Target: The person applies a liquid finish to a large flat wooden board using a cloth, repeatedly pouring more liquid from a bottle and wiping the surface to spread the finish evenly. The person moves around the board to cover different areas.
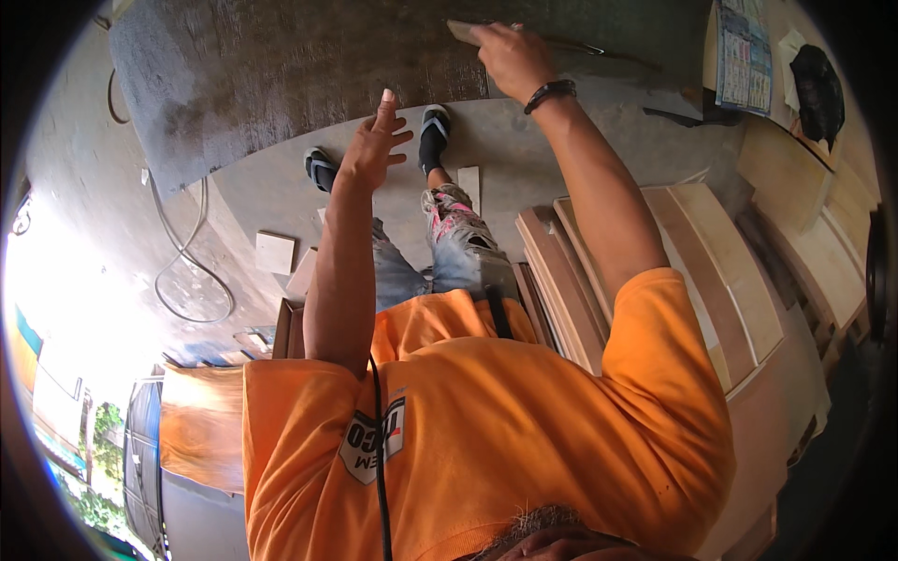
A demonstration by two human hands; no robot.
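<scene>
A small flat block (465, 31) is pinched in the right hand (513, 58) and pressed near the top edge of one dark grey board (281, 75), seemingly mid-rubbing. The left hand (372, 145), open and empty, is spread at the board's lower edge. Steady bracing seems needed next. Two sandalled feet are seen.

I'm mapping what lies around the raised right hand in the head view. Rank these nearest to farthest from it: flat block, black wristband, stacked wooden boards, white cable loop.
1. flat block, in the right hand fingers
2. black wristband, just below
3. stacked wooden boards, lower right
4. white cable loop, far left
</scene>
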